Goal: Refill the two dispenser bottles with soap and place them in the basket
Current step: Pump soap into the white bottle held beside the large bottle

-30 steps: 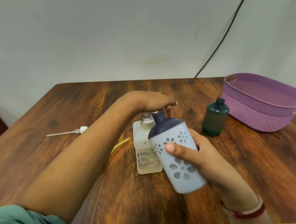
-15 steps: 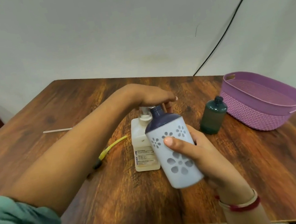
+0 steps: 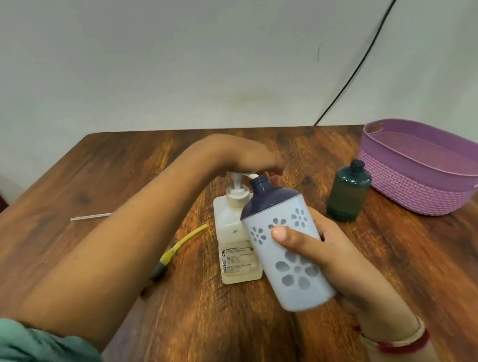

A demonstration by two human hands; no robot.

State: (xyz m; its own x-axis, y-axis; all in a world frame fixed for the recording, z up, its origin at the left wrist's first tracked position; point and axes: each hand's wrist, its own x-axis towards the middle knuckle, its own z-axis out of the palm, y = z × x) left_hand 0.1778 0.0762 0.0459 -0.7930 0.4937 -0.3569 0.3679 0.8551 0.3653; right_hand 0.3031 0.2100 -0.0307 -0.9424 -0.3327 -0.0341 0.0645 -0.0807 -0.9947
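My right hand [image 3: 329, 247] grips a pale blue dispenser bottle [image 3: 290, 254] with flower cut-outs and a dark blue top, tilted left, its open neck under the spout of a soap pump bottle [image 3: 235, 244]. My left hand [image 3: 250, 163] presses down on that white pump head. The soap bottle is cream-coloured with a label and stands on the wooden table [image 3: 192, 329]. A dark green bottle [image 3: 347, 191] stands to the right, without its pump, beside a purple basket [image 3: 432, 181].
A yellow pump tube with a dark head [image 3: 176, 247] lies left of the soap bottle. A thin white tube [image 3: 91, 216] lies further left. A black cable runs up the wall at the back right. The table's front edge is near me.
My left hand stays on the pump head. The view has shifted a little, and the yellow tube now shows more fully from behind my left forearm.
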